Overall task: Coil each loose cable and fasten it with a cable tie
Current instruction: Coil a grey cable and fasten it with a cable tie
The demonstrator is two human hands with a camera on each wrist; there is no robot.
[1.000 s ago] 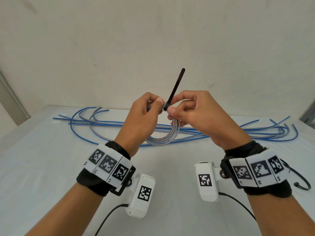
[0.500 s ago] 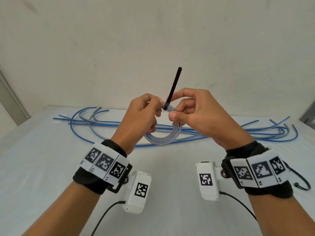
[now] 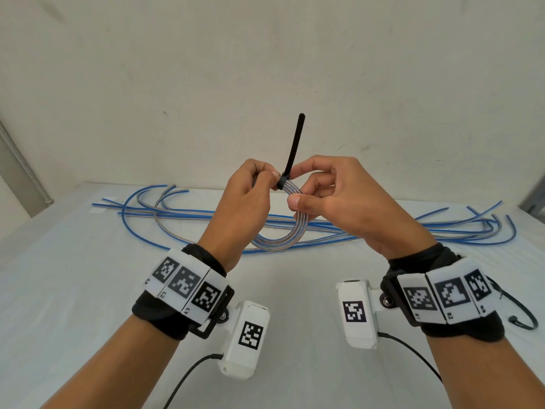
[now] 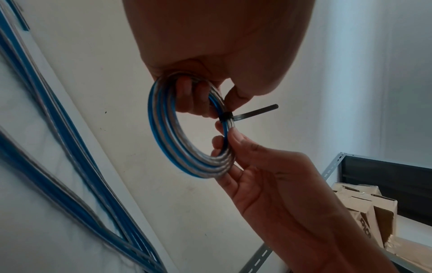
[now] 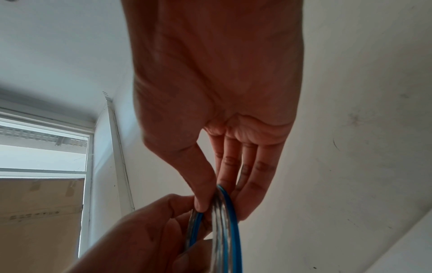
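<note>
White table point(image 3: 88, 290) carries the loose blue and grey cables point(image 3: 177, 215) along its far edge, while you hold the coiled cable point(image 3: 280, 242) above the middle. Over the last second your left hand point(image 3: 244, 208) and right hand point(image 3: 348, 208) rose slightly and the black cable tie point(image 3: 292, 149) stood more upright, its band cinched on the coil, so this one looks nearly fastened. Both hands pinch the coil beside the tie. Its head sits behind your fingertips, so the lock is unclear.
</note>
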